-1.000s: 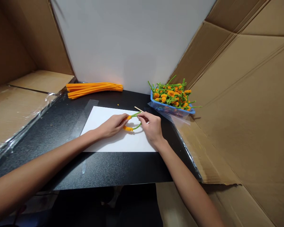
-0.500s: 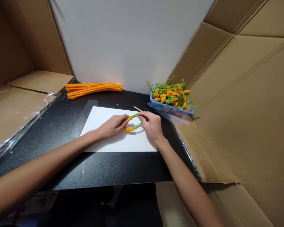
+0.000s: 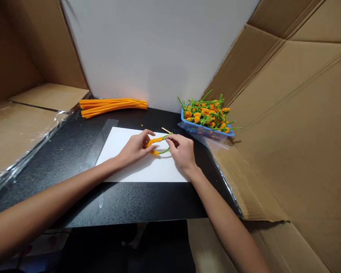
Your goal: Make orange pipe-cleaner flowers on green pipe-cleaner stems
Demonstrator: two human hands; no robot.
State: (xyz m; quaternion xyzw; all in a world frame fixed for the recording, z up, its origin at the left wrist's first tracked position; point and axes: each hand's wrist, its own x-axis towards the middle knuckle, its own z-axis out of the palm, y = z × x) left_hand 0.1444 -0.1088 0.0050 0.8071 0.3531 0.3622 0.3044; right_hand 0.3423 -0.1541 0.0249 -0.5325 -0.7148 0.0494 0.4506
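A green pipe cleaner point(image 3: 164, 151) bends into a loop between my hands, with a tight orange chenille coil point(image 3: 155, 141) wound along its upper part. A short orange piece point(image 3: 156, 152) sits lower on the loop. My left hand point(image 3: 135, 148) pinches the coiled part from the left. My right hand point(image 3: 182, 149) grips the green end and a thin wooden stick point(image 3: 166, 130), whose tip pokes out beyond the fingers. Both hands hover over a white paper sheet point(image 3: 142, 170).
A bundle of orange pipe cleaners point(image 3: 112, 107) lies at the back of the black table point(image 3: 125, 201). A blue plastic basket point(image 3: 200, 129) heaped with green-stemmed orange flowers stands at back right. Cardboard walls point(image 3: 272, 113) and a white board point(image 3: 159, 49) surround the table.
The loop has turned in my hands, bringing the longer orange coil from the lower side to the upper side. My left fingers have shifted around it.
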